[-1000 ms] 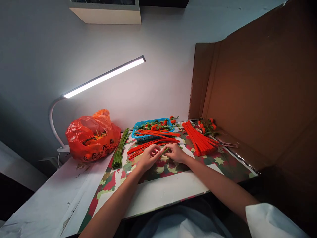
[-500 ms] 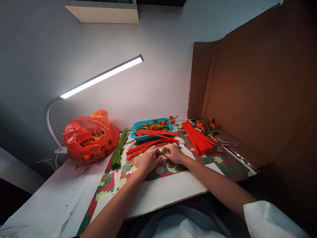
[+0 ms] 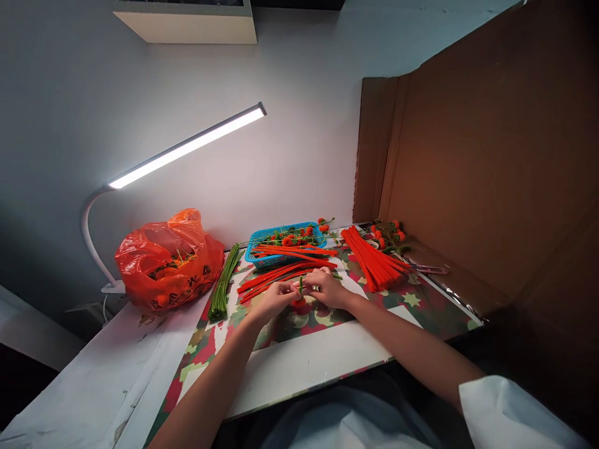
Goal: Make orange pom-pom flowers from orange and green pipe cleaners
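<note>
Patterned tabletop [image 3: 412,300] | hands [image 3: 330,290] pinch red flower [image 3: 298,303] | red strips [image 3: 266,278] between hands and basket [image 3: 262,260] | bag [image 3: 171,262] left

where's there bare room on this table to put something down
Bare: white tabletop at left, in front of the red bag, and the white strip along the near edge, bordered by the patterned sheet. Crowded: beyond the left hand and right hand, with red strips, blue basket and green bundle.

Your left forearm [image 3: 218,377] and right forearm [image 3: 407,346] reach forward, slanting inward, and your left hand [image 3: 275,300] and right hand [image 3: 329,290] nearly meet ahead of you, left thumb and finger pinched, right fingers [image 3: 318,279] curled just beside them
</note>
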A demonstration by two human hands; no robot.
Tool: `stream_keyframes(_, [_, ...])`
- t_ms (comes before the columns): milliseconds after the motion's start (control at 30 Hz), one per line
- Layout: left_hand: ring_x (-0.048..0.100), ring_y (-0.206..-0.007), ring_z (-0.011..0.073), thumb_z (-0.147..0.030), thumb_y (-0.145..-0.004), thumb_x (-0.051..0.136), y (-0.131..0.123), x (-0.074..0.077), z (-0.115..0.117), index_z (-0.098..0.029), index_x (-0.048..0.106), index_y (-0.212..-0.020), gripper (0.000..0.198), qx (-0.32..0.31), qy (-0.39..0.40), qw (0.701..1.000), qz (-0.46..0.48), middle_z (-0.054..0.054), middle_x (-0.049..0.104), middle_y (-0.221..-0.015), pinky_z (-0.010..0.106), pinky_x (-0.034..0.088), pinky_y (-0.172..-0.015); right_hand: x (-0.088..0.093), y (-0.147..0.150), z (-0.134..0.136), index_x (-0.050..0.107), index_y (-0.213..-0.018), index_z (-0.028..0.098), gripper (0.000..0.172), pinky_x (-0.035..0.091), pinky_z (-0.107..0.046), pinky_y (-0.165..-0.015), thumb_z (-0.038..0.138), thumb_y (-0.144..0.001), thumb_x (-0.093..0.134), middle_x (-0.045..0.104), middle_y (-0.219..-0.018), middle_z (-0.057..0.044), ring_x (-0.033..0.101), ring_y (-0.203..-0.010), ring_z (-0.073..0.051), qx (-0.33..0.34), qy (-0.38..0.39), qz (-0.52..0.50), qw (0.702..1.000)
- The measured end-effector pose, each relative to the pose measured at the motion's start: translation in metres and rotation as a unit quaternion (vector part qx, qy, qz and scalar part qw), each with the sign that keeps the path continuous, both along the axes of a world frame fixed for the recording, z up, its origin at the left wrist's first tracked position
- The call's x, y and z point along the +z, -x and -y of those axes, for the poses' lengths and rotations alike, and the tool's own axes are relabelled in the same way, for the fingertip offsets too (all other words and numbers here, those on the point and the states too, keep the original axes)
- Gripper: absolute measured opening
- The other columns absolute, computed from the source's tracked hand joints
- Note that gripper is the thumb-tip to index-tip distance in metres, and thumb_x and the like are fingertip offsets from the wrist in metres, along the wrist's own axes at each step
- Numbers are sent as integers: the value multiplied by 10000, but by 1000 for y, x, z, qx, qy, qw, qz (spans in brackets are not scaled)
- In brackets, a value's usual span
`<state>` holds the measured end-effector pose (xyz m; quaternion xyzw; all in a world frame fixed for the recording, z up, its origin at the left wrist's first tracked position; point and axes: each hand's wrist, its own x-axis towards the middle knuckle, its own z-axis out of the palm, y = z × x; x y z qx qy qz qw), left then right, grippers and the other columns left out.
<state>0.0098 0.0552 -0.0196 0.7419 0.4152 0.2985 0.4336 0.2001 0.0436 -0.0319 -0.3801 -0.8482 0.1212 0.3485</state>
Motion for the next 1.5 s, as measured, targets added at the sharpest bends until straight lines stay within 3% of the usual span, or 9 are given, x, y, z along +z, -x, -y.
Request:
stream_keyframes(200, [492, -549, 111, -347, -662, 635, -2, 5, 5, -147, 594, -622, 208, 6, 6, 999, 33, -10, 571, -606, 214, 345, -526, 5, -1, 4, 677, -929, 214, 100, 291, -329, -788, 258, -881, 602, 692, -824, -18, 545, -824, -179, -8, 27, -2, 1000])
stream_keyframes(400, [509, -598, 130, -294, -643, 647, -5, 8, 10, -149, 606, -622, 153, 18, -8, 999, 30, 0, 585, -632, 228, 360, -568, 5, 1, -1, 697, -798, 190, 108, 301, -328, -796, 296, -819, 690, 689, -754, -16, 560, -797, -172, -34, 37, -32, 998])
stream_keyframes(733, [453, -529, 113, -323, -605, 654, 2, 5, 2, -156, 623, -579, 171, -45, 89, 995, -9, -22, 545, -539, 223, 322, -526, 7, -2, 1, 702, -747, 175, 71, 369, -266, -728, 221, -802, 693, 639, -668, 7, 534, -710, -140, 59, 36, -44, 997])
stream_keyframes(933, [500, -569, 130, -328, -604, 646, 5, 4, -3, -162, 647, -595, 167, -66, 92, 993, -19, -6, 592, -584, 231, 365, -561, 6, 0, 1, 704, -809, 173, 36, 397, -234, -663, 155, -793, 677, 652, -739, 1, 559, -703, -131, 77, 53, -45, 995])
stream_keyframes(1167, [511, -565, 134, -400, -697, 591, -1, 1, 4, -157, 617, -655, 248, -12, -18, 999, -34, -8, 579, -599, 227, 359, -540, 1, 2, 0, 652, -805, 167, 60, 314, -324, -829, 142, -850, 622, 638, -786, 4, 572, -803, -153, 22, 57, -24, 998])
stream_keyframes(1300, [559, -642, 158, -380, -761, 565, -6, 2, 12, -172, 609, -727, 216, 33, -116, 992, -44, 11, 612, -684, 240, 402, -584, -1, 2, -1, 629, -810, 164, 100, 293, -329, -817, 164, -888, 566, 641, -814, -6, 565, -823, -159, -11, 60, -17, 998])
stream_keyframes(1500, [564, -733, 180, -276, -696, 638, -8, 5, 19, -210, 629, -733, 76, 57, -204, 975, -69, 19, 613, -770, 268, 426, -679, 0, 3, -1, 622, -828, 162, 115, 281, -328, -794, 155, -898, 531, 661, -848, -23, 558, -860, -175, -48, 66, -2, 997])
